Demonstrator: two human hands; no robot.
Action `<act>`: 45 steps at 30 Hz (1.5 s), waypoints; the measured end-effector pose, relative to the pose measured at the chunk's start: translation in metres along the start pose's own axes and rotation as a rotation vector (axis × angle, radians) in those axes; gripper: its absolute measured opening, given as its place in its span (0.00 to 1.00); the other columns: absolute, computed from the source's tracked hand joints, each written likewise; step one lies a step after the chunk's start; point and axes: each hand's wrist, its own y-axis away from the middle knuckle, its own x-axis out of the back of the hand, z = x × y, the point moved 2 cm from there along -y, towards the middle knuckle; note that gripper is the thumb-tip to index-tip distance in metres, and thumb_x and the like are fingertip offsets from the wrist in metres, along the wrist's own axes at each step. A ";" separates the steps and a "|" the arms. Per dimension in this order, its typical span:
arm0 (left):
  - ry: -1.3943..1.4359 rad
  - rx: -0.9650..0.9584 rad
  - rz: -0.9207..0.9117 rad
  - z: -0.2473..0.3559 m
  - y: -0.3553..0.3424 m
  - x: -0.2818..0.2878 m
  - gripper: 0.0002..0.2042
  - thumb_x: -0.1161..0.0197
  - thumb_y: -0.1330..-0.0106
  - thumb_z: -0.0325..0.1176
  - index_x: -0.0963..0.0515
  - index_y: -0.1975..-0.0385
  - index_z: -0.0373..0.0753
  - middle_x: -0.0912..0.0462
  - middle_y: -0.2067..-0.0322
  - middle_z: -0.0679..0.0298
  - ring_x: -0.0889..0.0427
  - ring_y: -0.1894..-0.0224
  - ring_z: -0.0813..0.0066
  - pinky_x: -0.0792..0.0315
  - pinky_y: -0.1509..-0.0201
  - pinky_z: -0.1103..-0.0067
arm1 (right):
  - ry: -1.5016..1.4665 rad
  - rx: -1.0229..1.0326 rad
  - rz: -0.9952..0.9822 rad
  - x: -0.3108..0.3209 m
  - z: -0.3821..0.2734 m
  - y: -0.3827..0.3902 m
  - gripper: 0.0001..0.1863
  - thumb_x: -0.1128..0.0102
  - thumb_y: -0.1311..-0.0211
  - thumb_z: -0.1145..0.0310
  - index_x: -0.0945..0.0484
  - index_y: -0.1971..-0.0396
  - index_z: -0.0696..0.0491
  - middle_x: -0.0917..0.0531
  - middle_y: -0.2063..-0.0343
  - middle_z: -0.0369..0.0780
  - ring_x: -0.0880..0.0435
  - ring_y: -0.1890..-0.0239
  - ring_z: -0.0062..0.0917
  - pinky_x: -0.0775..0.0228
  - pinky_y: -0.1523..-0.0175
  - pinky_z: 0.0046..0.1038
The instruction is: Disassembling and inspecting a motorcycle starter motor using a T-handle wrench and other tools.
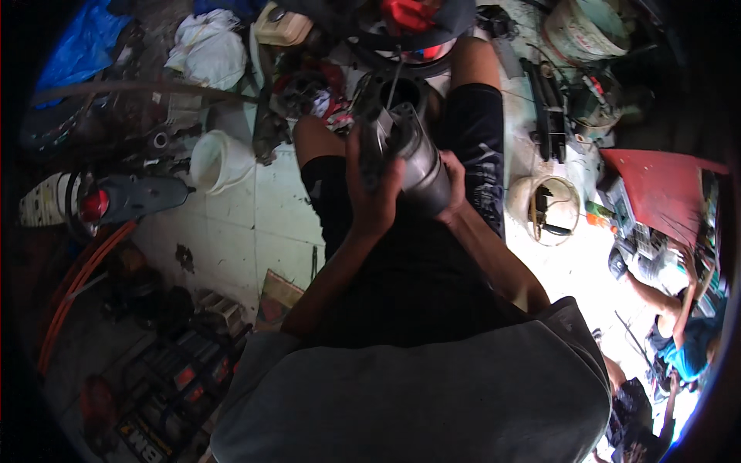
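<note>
both hands are closed on one heavy-looking metal cylinder [423, 171], held between the person's knees, in front of the lap. the left hand [372, 189] grips its left side, thumb up along the near face; the right hand [453, 185] wraps the lower right side, its fingers partly hidden by the metal. the cylinder leans, its upper end tipped to the left. just beyond it sits a dark metal part with a round opening [413, 91], and a thin rod [395, 81] slants up in front of that opening; whether the two metal pieces touch, i cannot tell.

around the hands are black shorts [472, 127] and bare knees, with a grey shirt [409, 401] nearest the camera. on the pale tiled floor [285, 224], a white bucket [220, 163] stands to the left and another pale bucket [519, 202] to the right, with dark bits inside. farther left are a grey plastic part [143, 197] and orange cables [85, 285]; a white cloth [208, 50] lies upper left. to the far right are a red panel [668, 185] and, below it, a co-worker in blue [691, 356].
</note>
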 end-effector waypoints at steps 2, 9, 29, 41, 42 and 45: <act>-0.038 -0.112 -0.101 0.015 0.006 -0.016 0.33 0.39 0.47 0.36 0.45 0.43 0.31 0.38 0.47 0.53 0.37 0.44 0.63 0.43 0.41 0.71 | -0.070 0.089 -0.218 0.004 -0.001 -0.002 0.29 0.57 0.47 0.53 0.30 0.52 0.59 0.23 0.55 0.47 0.22 0.56 0.36 0.33 0.47 0.36; -0.492 -0.600 -0.283 0.046 0.022 -0.038 0.39 0.30 0.57 0.44 0.40 0.47 0.30 0.35 0.49 0.49 0.35 0.47 0.53 0.42 0.43 0.65 | -0.307 -0.038 -0.005 0.026 0.006 -0.002 0.25 0.60 0.46 0.56 0.28 0.57 0.61 0.21 0.61 0.46 0.21 0.61 0.32 0.32 0.49 0.32; -0.536 -0.784 -0.321 0.040 0.038 -0.046 0.27 0.36 0.51 0.51 0.30 0.58 0.38 0.27 0.54 0.58 0.32 0.51 0.64 0.39 0.46 0.73 | -0.245 -0.246 -0.396 0.018 0.004 0.006 0.20 0.60 0.45 0.61 0.26 0.61 0.59 0.20 0.66 0.42 0.22 0.65 0.25 0.30 0.57 0.24; -0.460 -0.706 -0.315 0.029 0.029 -0.041 0.41 0.30 0.60 0.54 0.40 0.50 0.32 0.30 0.53 0.51 0.30 0.52 0.57 0.35 0.47 0.68 | -0.120 0.029 -0.384 0.017 0.000 0.005 0.16 0.54 0.42 0.63 0.23 0.63 0.58 0.20 0.63 0.44 0.21 0.62 0.26 0.31 0.51 0.26; -0.421 -0.687 -0.325 0.024 0.029 -0.048 0.42 0.31 0.60 0.54 0.40 0.50 0.32 0.31 0.52 0.51 0.30 0.52 0.57 0.35 0.46 0.68 | 0.263 0.398 -0.153 0.094 0.008 -0.018 0.17 0.55 0.42 0.62 0.22 0.64 0.58 0.20 0.63 0.44 0.22 0.60 0.26 0.32 0.49 0.26; -0.439 -0.659 -0.275 0.032 0.024 -0.045 0.43 0.31 0.59 0.53 0.42 0.48 0.31 0.32 0.52 0.50 0.30 0.51 0.56 0.35 0.46 0.67 | -0.027 0.226 -0.257 0.092 0.028 -0.040 0.31 0.33 0.54 0.70 0.38 0.49 0.56 0.29 0.51 0.40 0.27 0.51 0.23 0.36 0.45 0.30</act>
